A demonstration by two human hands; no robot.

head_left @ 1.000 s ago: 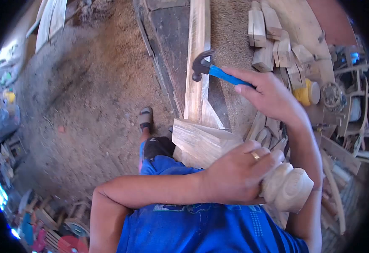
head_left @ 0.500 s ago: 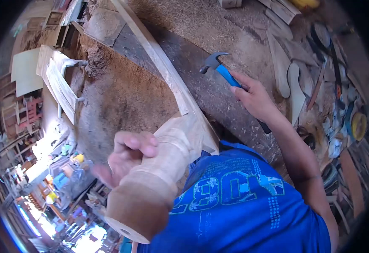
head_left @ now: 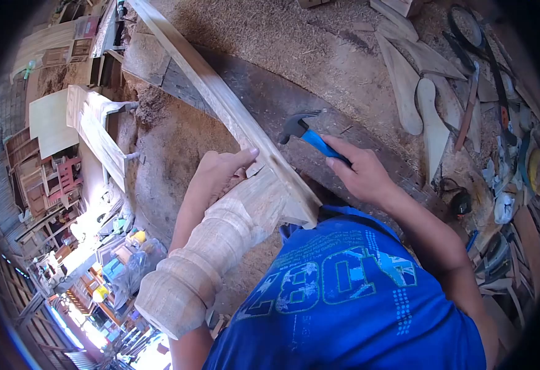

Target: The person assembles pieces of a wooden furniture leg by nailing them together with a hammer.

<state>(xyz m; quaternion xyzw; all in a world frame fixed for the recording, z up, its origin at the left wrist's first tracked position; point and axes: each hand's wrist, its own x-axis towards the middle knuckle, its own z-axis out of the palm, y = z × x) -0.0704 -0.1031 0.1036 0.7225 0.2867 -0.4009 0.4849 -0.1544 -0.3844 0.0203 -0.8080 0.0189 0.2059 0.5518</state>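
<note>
My right hand [head_left: 364,169] grips a claw hammer [head_left: 310,137] by its blue and black handle, with the dark head raised over the bench to the right of a long wooden rail [head_left: 211,92]. A turned wooden leg [head_left: 196,259] with rounded rings joins the rail near my waist, its wide end towards the lower left. My left hand [head_left: 222,171] is closed at the rail's edge close to this joint. Its thumb presses on the rail, and the other fingers curl underneath, partly hidden.
A dark plank [head_left: 270,92] dusted with sawdust lies beneath the rail. Shaped wooden pieces [head_left: 429,117], a bow-like tool [head_left: 495,74] and a tape roll [head_left: 535,169] lie at the right. A pale wooden frame [head_left: 97,132] and stacked furniture parts stand at the left.
My left hand has moved from beside the turned leg up to the rail near the joint. The hammer has come down and slightly left. The leg's wide end appears farther from the camera.
</note>
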